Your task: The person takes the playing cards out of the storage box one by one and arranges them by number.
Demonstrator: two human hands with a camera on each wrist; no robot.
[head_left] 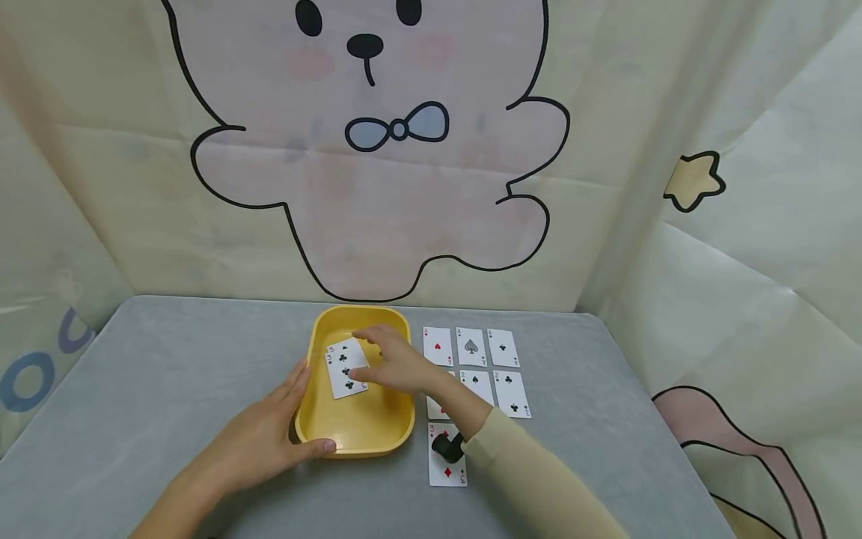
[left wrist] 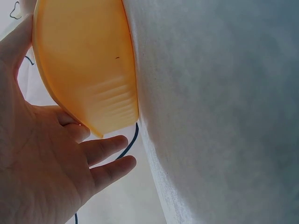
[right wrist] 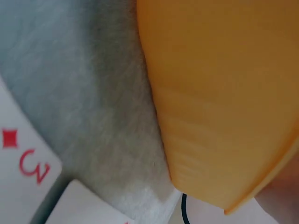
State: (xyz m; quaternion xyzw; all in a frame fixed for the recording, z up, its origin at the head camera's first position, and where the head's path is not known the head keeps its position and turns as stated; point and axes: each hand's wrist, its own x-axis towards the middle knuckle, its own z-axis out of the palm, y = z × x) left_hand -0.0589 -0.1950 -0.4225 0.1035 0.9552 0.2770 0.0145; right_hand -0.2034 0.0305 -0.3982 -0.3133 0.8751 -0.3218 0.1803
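A three of clubs playing card (head_left: 339, 370) is tilted up over the yellow tray (head_left: 353, 430). My right hand (head_left: 397, 367) reaches across the tray's right rim and holds this card by its right side, thumb over its face. My left hand (head_left: 259, 434) grips the tray's near-left corner, with the thumb along the near rim and fingers at the left side. In the left wrist view, that hand (left wrist: 51, 158) spreads around the rim of the tray (left wrist: 84, 60). The right wrist view shows the tray's outer wall (right wrist: 219, 102), while most of the right hand is hidden there.
Right of the tray, cards lie face up in rows: ace of hearts (head_left: 438, 358), ace of spades (head_left: 471, 358), ace of clubs (head_left: 503, 358), two of spades (head_left: 474, 379), two of clubs (head_left: 512, 385). The right forearm (head_left: 518, 457) passes over a partly covered red card and the three of diamonds (head_left: 447, 479).
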